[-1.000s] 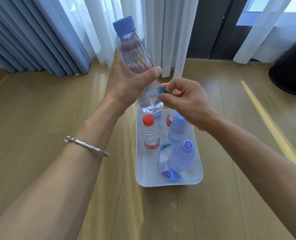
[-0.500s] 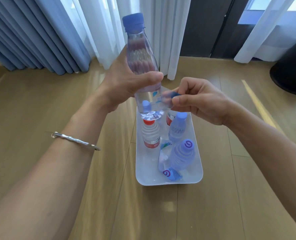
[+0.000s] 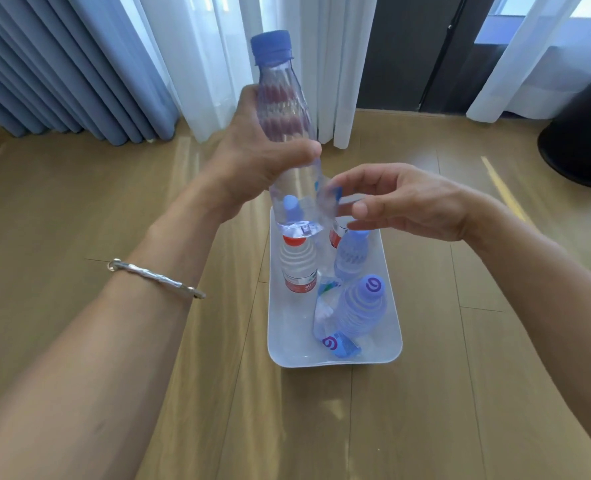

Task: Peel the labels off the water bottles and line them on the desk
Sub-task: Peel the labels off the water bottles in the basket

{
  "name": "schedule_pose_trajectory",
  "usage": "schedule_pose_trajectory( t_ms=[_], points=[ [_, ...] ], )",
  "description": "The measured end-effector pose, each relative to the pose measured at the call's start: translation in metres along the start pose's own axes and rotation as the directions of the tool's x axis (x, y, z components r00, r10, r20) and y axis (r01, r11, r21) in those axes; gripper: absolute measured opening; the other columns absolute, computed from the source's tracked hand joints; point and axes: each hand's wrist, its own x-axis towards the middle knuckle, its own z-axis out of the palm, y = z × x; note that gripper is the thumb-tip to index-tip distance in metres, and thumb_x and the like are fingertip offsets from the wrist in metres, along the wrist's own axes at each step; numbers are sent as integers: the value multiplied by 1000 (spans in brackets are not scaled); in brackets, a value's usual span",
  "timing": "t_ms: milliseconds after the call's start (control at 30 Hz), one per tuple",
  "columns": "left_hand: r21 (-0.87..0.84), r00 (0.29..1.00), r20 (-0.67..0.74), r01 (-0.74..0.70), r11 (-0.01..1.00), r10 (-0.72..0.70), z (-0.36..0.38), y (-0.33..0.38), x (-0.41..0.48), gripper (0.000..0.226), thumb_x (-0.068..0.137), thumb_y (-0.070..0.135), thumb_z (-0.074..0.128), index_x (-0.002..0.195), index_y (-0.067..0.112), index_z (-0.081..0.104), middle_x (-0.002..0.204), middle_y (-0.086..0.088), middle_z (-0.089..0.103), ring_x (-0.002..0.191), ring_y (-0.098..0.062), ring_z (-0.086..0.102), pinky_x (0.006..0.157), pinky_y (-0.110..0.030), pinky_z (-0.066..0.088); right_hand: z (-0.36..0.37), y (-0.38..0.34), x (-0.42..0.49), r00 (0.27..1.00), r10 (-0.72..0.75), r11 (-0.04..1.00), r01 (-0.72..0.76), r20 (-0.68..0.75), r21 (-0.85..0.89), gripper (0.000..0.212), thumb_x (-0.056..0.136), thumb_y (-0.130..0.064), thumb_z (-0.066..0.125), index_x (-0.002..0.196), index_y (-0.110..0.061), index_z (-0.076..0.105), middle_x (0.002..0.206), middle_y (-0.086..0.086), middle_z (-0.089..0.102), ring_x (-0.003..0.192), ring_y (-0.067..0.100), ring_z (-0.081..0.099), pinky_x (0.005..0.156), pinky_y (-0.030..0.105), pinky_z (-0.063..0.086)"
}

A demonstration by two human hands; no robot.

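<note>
My left hand (image 3: pixel 252 161) grips a clear water bottle with a blue cap (image 3: pixel 283 98) and holds it upright above the white tray (image 3: pixel 394 306). A loose, mostly clear label flap (image 3: pixel 327 202) hangs off the bottle's lower part. My right hand (image 3: pixel 408 202) hovers just right of the flap with its fingers spread and loosely curved, thumb and index apart. In the tray stand a red-capped bottle with a red label (image 3: pixel 297 265) and a small blue-capped bottle (image 3: pixel 351 254). A bluish bottle (image 3: pixel 361 310) lies beside crumpled peeled labels (image 3: pixel 335 344).
The tray sits on a wooden surface (image 3: pixel 148 202). Blue and white curtains (image 3: pixel 114 64) hang behind it. A black round object (image 3: pixel 585 143) stands at the far right.
My right hand has gone from a tight pinch on the label to spread fingers. The label flap now hangs loose from the bottle. The left hand has brought the bottle more upright.
</note>
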Motion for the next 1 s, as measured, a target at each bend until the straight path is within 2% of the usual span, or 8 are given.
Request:
schedule_pose_trajectory(
  t_ms=[100, 233, 433, 567, 667, 800, 900, 1000],
  points=[
    [-63, 999, -36, -7, 998, 5, -5, 3, 4, 55, 69, 11, 73, 114, 29, 46, 100, 6, 61, 95, -16, 66, 73, -40, 59, 0, 0, -4, 998, 17, 998, -21, -62, -58, 47, 67, -30, 81, 111, -25, 65, 121, -3, 68, 113, 18, 64, 92, 35, 52],
    [-75, 998, -66, -24, 997, 19, -7, 5, 6, 71, 68, 13, 72, 130, 35, 45, 108, 4, 56, 105, -20, 63, 74, -43, 58, 16, 2, 2, 982, -21, 989, -7, -188, -146, 49, 70, -43, 73, 114, -25, 60, 116, -5, 67, 106, 14, 67, 94, 41, 53],
    [7, 990, -97, -102, 995, 102, 8, 4, 2, 77, 66, 13, 74, 136, 22, 44, 98, 6, 60, 88, -11, 65, 78, -28, 56, 39, -7, 15, 929, -134, 977, 65, -346, -205, 38, 73, -43, 74, 96, -18, 58, 92, -3, 66, 89, 15, 66, 85, 42, 55],
    [0, 987, -106, -124, 992, 123, 10, 5, 1, 81, 70, 5, 70, 143, 22, 38, 105, -3, 64, 95, -23, 70, 83, -32, 59, 46, -5, 18, 903, -188, 952, 72, -387, -296, 23, 78, -35, 76, 83, -21, 60, 84, -6, 68, 81, 14, 66, 80, 40, 55],
    [26, 986, -107, -124, 992, 126, 15, 4, 0, 79, 75, 1, 66, 145, 22, 36, 111, -7, 65, 97, -23, 70, 83, -30, 59, 49, -5, 21, 880, -206, 916, 20, -427, -401, 29, 79, -38, 74, 75, -14, 59, 83, 4, 71, 85, 24, 69, 79, 43, 55],
    [48, 986, -143, -85, 995, 91, 20, 1, 2, 79, 65, 16, 62, 141, 25, 39, 106, -2, 65, 87, -10, 67, 78, -23, 54, 56, -11, 20, 879, -241, 855, -9, -412, -518, 20, 83, -33, 68, 76, -14, 65, 80, -1, 70, 79, 20, 69, 74, 39, 57],
    [120, 989, -149, -3, 993, 21, 25, -2, 2, 78, 69, 25, 79, 133, 29, 36, 97, 5, 62, 83, -2, 61, 79, -12, 49, 66, -12, 18, 890, -256, 804, -22, -378, -595, 27, 85, -26, 63, 62, -17, 53, 62, -5, 57, 60, 15, 55, 62, 34, 49],
    [205, 981, -194, 50, 977, -10, 32, -6, 1, 109, 54, 48, 87, 145, 25, 31, 98, 4, 65, 94, -10, 65, 94, -29, 51, 80, -9, 18, 900, -274, 796, 14, -339, -605, 34, 86, -20, 61, 57, -15, 45, 56, -6, 46, 54, 12, 41, 58, 31, 39]
  ],
)
